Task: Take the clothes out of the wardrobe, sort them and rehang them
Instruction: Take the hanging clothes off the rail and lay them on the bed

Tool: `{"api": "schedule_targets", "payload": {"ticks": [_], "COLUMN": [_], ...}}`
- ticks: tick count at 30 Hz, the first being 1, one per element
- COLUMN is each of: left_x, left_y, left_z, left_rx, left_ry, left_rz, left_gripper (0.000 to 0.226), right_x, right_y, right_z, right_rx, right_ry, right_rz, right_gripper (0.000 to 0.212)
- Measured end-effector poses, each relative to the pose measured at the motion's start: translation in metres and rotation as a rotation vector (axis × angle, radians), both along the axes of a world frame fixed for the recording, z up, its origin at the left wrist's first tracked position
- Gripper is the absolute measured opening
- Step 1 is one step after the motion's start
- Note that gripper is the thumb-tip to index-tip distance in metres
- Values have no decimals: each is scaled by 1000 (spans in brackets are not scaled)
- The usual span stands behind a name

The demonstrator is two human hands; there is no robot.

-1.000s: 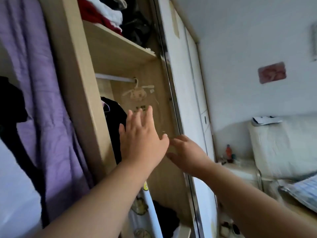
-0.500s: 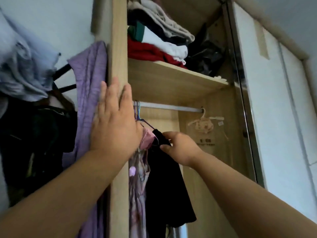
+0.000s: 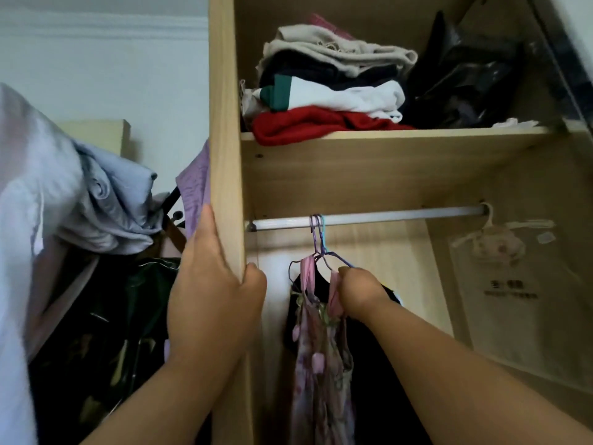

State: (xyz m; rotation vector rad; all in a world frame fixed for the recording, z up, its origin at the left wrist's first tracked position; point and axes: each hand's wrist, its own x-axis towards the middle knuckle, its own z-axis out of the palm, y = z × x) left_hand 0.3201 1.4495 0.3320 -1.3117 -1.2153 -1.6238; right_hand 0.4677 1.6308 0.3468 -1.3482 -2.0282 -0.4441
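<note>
The floral dress (image 3: 321, 364) hangs by pink straps from a wire hanger (image 3: 324, 252) hooked on the white rail (image 3: 385, 216), at the left end of the wardrobe's hanging space, with a black garment (image 3: 385, 380) just behind it. The right hand (image 3: 359, 293) is clenched round the dress's right strap at the hanger's shoulder. To the left, the left hand (image 3: 211, 293) clasps the front edge of the wardrobe's side panel (image 3: 224, 123), fingers flat along its outer face and thumb wrapped inside. Above the rail, the shelf (image 3: 401, 136) carries a stack of folded clothes (image 3: 330, 91) and, right of it, a black bag (image 3: 465, 81). Far left, outside the wardrobe, hang a purple cloth (image 3: 194, 187) and pale blue fabric (image 3: 106, 203).
</note>
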Motion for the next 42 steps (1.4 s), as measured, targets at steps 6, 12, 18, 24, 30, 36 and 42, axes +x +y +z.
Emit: {"api": "schedule_targets", "payload": {"ticks": [6,12,18,24,30,36,42], "left_x": [-1,-1,0,6,24,110,187], "left_y": [2,2,-1,-9,-17,10,56], "left_z": [0,0,0,1,-9,-49,-113], "left_rx": [7,14,6,-63,-109,-388,-795], "left_ry": [9,-4,-26,-65,303,531,456], "left_rz": [43,80,53,31,315,-75,-451], "left_gripper": [88,87,86,86,72,58,31], "right_x": [-8,-2,16,76,170,252,299], "right_y": [18,4,-16,-51,-101,-165,-246], "right_z": [13,31,50,26,-33,-93,-156], "right_rx": [-15,100,133,224,244,109,85], "right_ry": [252,297,358,394,384,412,434], "right_rz": [-8,20,45,62,39,68,-3], "right_gripper": [24,21,19,25,27,22,15]}}
